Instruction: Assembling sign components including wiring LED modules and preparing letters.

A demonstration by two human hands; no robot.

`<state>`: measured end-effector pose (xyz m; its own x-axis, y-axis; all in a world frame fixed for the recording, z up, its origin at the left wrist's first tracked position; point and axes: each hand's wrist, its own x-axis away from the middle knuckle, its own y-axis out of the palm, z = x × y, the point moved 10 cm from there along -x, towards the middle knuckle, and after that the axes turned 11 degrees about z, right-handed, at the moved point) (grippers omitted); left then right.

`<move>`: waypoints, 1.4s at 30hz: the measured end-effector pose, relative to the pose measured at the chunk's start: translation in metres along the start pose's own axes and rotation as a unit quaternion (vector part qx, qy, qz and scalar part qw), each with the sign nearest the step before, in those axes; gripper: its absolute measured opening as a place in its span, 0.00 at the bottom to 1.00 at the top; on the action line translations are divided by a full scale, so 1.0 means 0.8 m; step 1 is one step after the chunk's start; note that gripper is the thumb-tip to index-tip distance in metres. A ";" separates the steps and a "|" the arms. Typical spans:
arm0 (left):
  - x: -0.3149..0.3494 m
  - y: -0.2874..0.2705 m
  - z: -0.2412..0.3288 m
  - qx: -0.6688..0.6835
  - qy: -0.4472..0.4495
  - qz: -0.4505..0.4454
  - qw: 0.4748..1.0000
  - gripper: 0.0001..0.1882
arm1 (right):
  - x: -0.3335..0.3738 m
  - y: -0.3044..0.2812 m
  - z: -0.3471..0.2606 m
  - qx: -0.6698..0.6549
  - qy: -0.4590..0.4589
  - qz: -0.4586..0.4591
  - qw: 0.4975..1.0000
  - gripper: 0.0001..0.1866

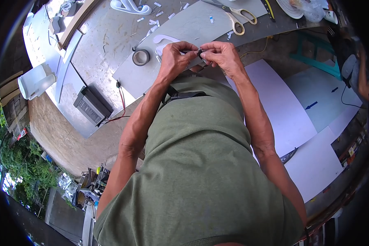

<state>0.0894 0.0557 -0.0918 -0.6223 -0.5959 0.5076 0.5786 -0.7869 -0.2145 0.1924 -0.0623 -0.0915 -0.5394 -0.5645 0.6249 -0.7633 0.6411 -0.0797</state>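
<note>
In front of my waist, both hands meet at a small dark piece (200, 53); its exact kind is too small to tell. The fingertips of my left hand (174, 60) are pinched together at one side of it. On its other side, my right hand (223, 58) grips it between thumb and fingers. A dark roll of tape (141, 58) lies on the table left of my left hand. Just beyond that hand is a pale curved cutout (167, 39). Scissors (236, 18) with cream handles rest beyond my right hand.
A black power unit (92, 107) with red and black leads sits at left, near a white tub (33, 82). Paper scraps (153, 26) and a yellow-black cutter (269, 10) lie at the far side. White sheets (274, 94), a teal stool (315, 51) and another person (358, 67) are at right.
</note>
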 end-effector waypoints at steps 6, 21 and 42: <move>-0.001 -0.001 0.004 -0.021 0.033 -0.011 0.999 0.09 | -0.009 0.006 0.000 0.032 0.005 -0.044 0.999 0.16; -0.003 -0.003 0.025 -0.102 0.064 -0.020 0.993 0.12 | -0.018 -0.003 0.001 0.099 0.019 0.003 0.995 0.09; -0.009 -0.006 0.003 -0.109 0.011 0.024 0.994 0.12 | -0.014 -0.004 0.011 0.151 0.010 0.119 0.981 0.09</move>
<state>0.0921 0.0643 -0.0925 -0.6098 -0.6346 0.4748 0.4811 -0.7725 -0.4146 0.1983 -0.0626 -0.1052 -0.7106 -0.4052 0.5753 -0.6887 0.5681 -0.4506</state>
